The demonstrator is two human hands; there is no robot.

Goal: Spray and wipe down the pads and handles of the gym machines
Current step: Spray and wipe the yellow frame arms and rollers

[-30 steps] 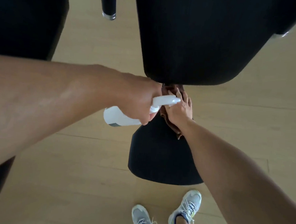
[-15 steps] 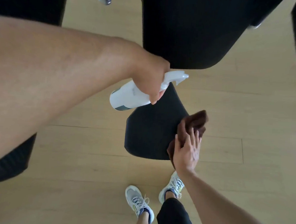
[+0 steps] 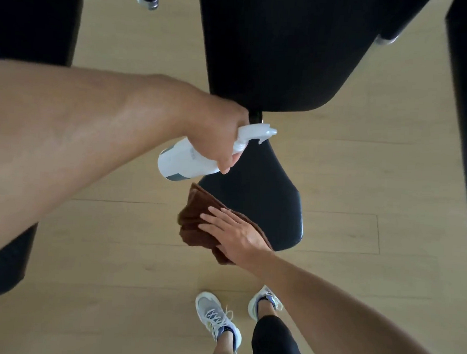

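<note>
Our right hand (image 3: 233, 235) lies flat with straight fingers on the brown cloth (image 3: 196, 224), pressing it onto the seat pad (image 3: 264, 195) at that pad's 8 o'clock edge; half a second ago the cloth was at the pad's 4 o'clock side, so we have swept across the front. Our left hand (image 3: 218, 137) grips the white spray bottle (image 3: 185, 161), nozzle toward 3 o'clock, above the pad. We judge the seat nearly wiped; the larger back pad (image 3: 284, 48) at 12 o'clock remains.
</note>
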